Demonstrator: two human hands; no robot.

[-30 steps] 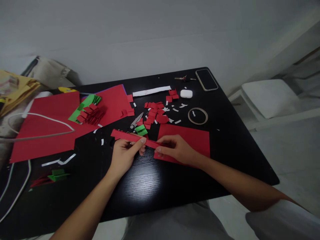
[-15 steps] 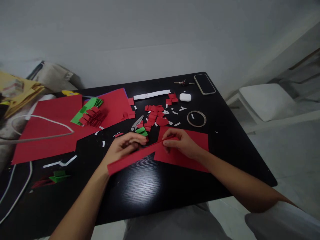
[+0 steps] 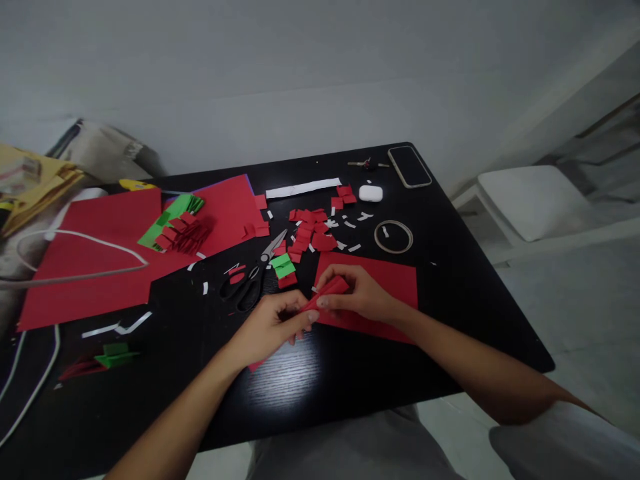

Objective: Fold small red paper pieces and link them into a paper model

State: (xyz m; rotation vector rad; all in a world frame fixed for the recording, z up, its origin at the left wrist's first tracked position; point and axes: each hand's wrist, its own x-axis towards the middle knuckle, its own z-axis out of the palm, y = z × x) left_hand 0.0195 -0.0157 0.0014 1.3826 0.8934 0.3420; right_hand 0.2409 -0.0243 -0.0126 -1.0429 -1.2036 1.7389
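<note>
Both my hands pinch one red paper strip (image 3: 334,288) above the table. My left hand (image 3: 273,324) is closed on its middle, thumb on top, and the strip's lower end pokes out below that hand. At the other end, my right hand (image 3: 357,291) is closed with thumb and fingertips on the paper. A red sheet (image 3: 385,320) lies flat beneath my right hand. Black-handled scissors (image 3: 253,279) rest partly spread just beyond my left hand. Beside them are a green folded piece (image 3: 283,265) and a heap of small red folded pieces (image 3: 307,230).
A roll of tape (image 3: 393,237), a white earbud case (image 3: 371,193), keys (image 3: 369,164) and a phone (image 3: 410,167) lie at the right. Large red sheets (image 3: 100,267), a green-and-red folded stack (image 3: 183,227), a yellow cutter (image 3: 135,185) and a white cable (image 3: 85,233) occupy the left.
My left hand has slid forward and right along the strip, close to my right hand. The strip's far end now shows raised at my right fingers, and the scissors' handles are uncovered.
</note>
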